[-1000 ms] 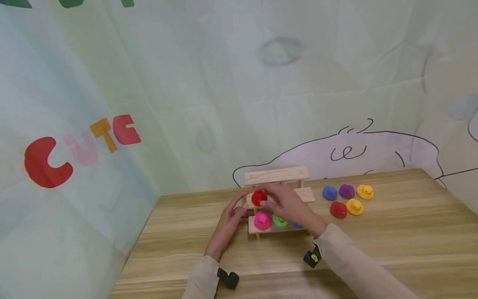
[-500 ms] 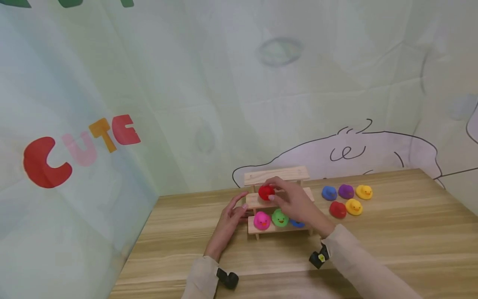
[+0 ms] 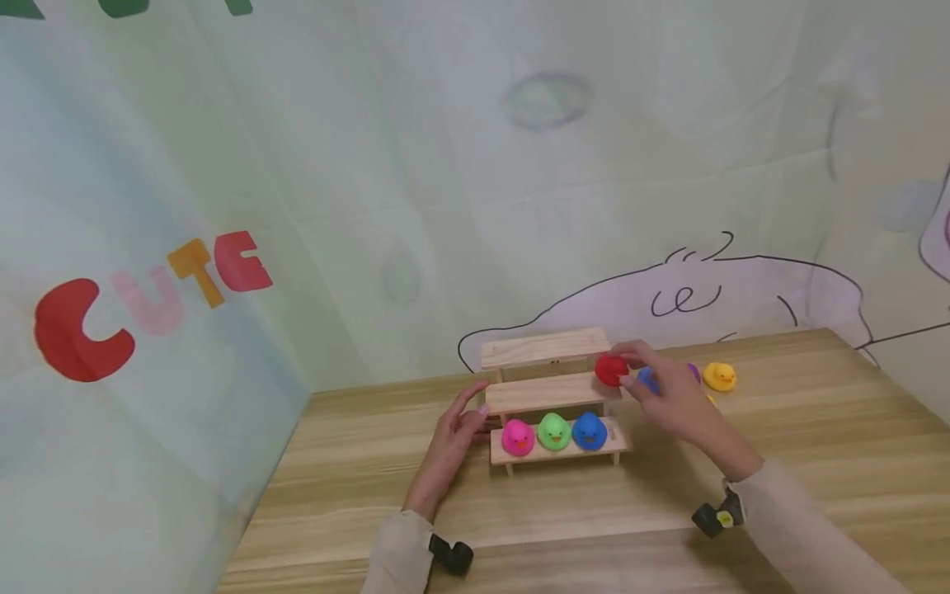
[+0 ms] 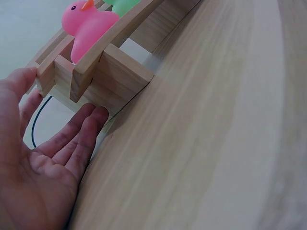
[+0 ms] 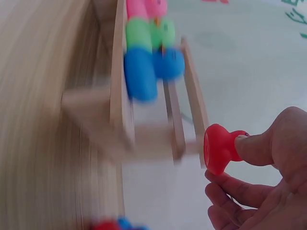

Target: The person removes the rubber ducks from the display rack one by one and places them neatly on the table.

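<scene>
A small wooden three-tier rack stands on the table. On its lowest step sit a pink duck, a green duck and a blue duck in a row. My right hand pinches a red rubber duck between thumb and fingers, near the right end of the middle step. In the right wrist view that duck appears apart from the rack. At the rack's left end, my left hand touches the wood with fairly straight fingers. The pink duck shows above it in the left wrist view.
Loose ducks lie on the table right of the rack: a yellow duck, a blue one and a purple one, partly hidden behind my right hand. A printed cloth hangs behind the table.
My right hand has carried the red duck rightward from the left part of the middle step to its right end, uncovering the blue duck below. The left hand has stayed at the rack.
</scene>
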Demonstrator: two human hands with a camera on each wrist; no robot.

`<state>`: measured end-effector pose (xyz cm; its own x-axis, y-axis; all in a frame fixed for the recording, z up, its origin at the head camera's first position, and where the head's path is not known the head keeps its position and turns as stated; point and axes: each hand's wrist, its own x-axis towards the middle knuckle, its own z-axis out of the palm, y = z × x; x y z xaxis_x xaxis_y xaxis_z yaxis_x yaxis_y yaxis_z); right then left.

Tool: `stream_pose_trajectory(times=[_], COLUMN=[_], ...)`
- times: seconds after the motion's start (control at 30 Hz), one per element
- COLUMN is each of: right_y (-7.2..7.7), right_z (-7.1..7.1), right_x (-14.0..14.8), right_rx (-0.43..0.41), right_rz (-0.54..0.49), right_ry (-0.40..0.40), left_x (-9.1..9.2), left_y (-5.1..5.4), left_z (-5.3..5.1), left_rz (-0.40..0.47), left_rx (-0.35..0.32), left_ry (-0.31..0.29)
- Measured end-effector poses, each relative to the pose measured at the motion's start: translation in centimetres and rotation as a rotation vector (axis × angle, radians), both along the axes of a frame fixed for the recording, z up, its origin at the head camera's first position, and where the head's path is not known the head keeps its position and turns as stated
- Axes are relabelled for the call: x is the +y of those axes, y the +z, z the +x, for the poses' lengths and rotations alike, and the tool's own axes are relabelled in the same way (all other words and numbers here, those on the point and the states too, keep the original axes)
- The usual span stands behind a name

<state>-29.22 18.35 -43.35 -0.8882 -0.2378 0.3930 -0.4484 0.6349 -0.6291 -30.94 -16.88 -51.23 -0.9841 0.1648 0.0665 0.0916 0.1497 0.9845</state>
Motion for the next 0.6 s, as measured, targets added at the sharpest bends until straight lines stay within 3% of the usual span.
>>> stream_pose_trajectory(times=[0.23,0.43,0.6], right_y=[-0.4,-1.8,-3.2], right_z=[0.2,-0.1,0.0], right_x=[5.2,9.1,11.7], right_rx=[-0.028,-0.089,-0.175], right_rz=[0.063,0.12,0.108], right_ry=[-0.08,-0.138,-0.19], left_x=[-0.1,-0.1,0.0], left_y=[0.1,0.1,0.0], left_z=[0.1,0.0,-0.1], left_rz=[0.003,0.006,0.011], left_rx=[-0.002,-0.002,-0.012], left_ry=[0.008,0.008,0.0])
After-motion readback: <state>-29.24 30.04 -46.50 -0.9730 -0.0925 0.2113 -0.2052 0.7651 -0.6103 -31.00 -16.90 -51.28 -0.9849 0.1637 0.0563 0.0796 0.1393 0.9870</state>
